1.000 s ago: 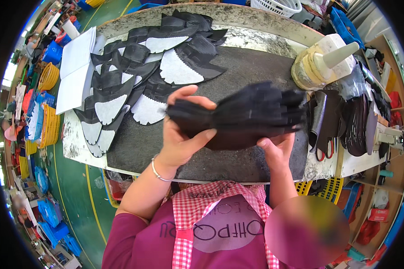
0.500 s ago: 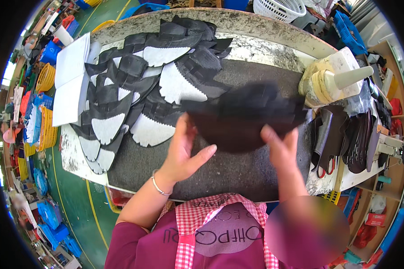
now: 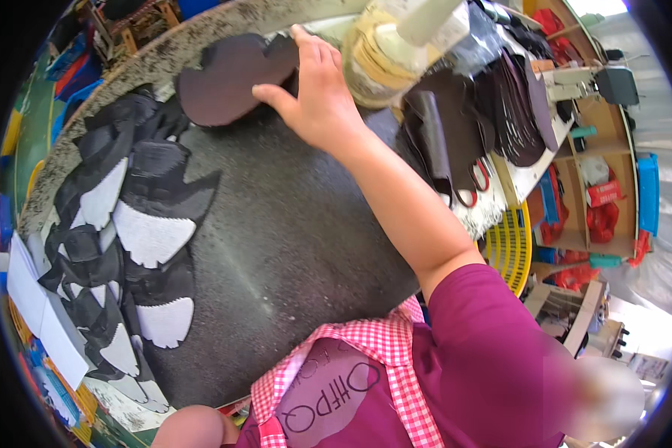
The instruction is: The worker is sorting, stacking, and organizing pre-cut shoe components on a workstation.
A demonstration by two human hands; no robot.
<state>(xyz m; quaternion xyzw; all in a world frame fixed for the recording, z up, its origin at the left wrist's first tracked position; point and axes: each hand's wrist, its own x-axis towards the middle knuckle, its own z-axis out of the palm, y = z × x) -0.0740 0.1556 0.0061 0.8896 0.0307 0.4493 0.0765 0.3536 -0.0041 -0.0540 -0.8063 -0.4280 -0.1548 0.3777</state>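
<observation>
A dark brown shoe upper piece [image 3: 228,86], broad and rounded with a notched far edge, lies near the far rim of the work table. My right hand [image 3: 317,93] is at its right side, thumb stretched over its surface and fingers extended past its edge. The fingers look straight and apart, not wrapped round the piece. My left hand is out of view; only part of my left arm [image 3: 193,427] shows at the lower edge. Left of the brown piece, several black shoe upper pieces [image 3: 157,160] with white toothed-edge linings [image 3: 155,231] overlap in a pile.
A dark mat [image 3: 276,239] covers the table's middle. Right of my hand stands a glue-stained pot [image 3: 373,60] with a thick pale handle. Beyond it lie red-handled scissors [image 3: 474,187] and stacked dark pieces [image 3: 519,112]. White paper [image 3: 52,321] lies at the left.
The brown piece has moved from between my hands to the table's far side, with my right arm reaching after it. My left hand has left the view. The view has swung right.
</observation>
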